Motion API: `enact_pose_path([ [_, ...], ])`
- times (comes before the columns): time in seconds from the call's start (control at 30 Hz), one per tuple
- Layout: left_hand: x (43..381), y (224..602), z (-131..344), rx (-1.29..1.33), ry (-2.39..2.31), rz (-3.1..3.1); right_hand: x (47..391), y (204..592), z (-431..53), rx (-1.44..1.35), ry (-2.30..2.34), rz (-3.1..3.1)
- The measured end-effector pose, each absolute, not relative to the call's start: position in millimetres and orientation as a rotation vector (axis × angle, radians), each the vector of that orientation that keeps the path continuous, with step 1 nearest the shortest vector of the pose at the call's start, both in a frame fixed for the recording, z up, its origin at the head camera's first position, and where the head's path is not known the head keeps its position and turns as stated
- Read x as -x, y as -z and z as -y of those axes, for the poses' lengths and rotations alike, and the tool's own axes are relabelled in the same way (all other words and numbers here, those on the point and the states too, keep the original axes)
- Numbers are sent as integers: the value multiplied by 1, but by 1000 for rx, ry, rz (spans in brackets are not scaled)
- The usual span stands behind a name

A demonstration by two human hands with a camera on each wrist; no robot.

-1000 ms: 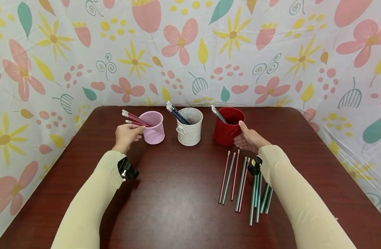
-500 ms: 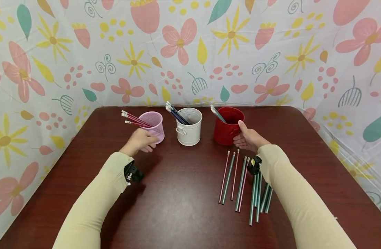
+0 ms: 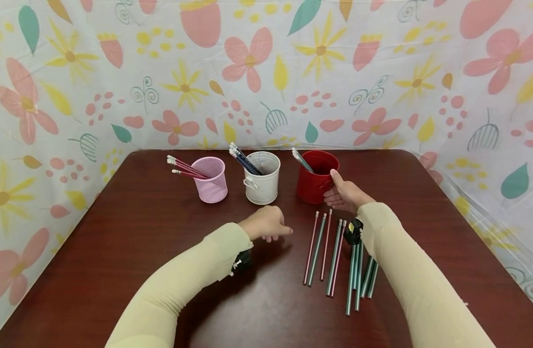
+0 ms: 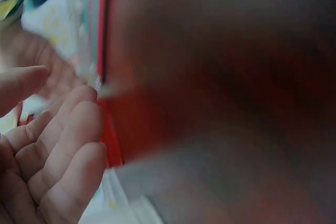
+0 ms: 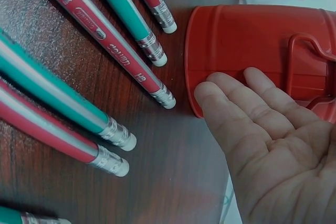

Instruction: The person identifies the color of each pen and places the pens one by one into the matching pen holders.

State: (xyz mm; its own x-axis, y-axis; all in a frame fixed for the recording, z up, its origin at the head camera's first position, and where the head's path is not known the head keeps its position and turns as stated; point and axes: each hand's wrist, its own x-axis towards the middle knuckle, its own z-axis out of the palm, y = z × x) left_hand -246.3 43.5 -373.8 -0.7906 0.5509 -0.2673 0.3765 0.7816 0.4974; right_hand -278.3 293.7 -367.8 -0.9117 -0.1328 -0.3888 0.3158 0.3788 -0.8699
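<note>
My left hand [image 3: 268, 223] is above the table in front of the white bucket [image 3: 263, 186], left of the loose pencils. Its fingers are loosely bent and hold nothing; in the left wrist view the hand [image 4: 58, 150] shows against a blurred background. My right hand [image 3: 347, 194] touches the right side of the red bucket [image 3: 310, 188]. Its fingers [image 5: 247, 98] lie fairly straight against the bucket's wall, and the thumb is up near the rim. Green pencils lean in the red bucket. Red and green pencils [image 3: 316, 251] with white erasers lie on the table below it.
A pink mesh pencil cup [image 3: 213, 186] with red pencils leaning left stands at the back left. Dark blue pencils [image 3: 244, 159] lean in the white bucket. More green pencils [image 3: 351, 285] lie partly under my right forearm. A floral cloth [image 3: 266, 72] hangs behind the table [image 3: 118, 232].
My left hand has left the pink cup and moved right and toward me, past the white bucket's front. The right hand stays at the red bucket.
</note>
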Motion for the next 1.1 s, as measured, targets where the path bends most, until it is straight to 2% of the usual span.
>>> enact_pose_path([
  [0.5,223,390,-91,-770,-383,-2483,278,367,-293,-147,1551,-2266],
  [1.1,231,392,-115,-730,-271,-2553,279,369,-292,-143,1538,-2266],
])
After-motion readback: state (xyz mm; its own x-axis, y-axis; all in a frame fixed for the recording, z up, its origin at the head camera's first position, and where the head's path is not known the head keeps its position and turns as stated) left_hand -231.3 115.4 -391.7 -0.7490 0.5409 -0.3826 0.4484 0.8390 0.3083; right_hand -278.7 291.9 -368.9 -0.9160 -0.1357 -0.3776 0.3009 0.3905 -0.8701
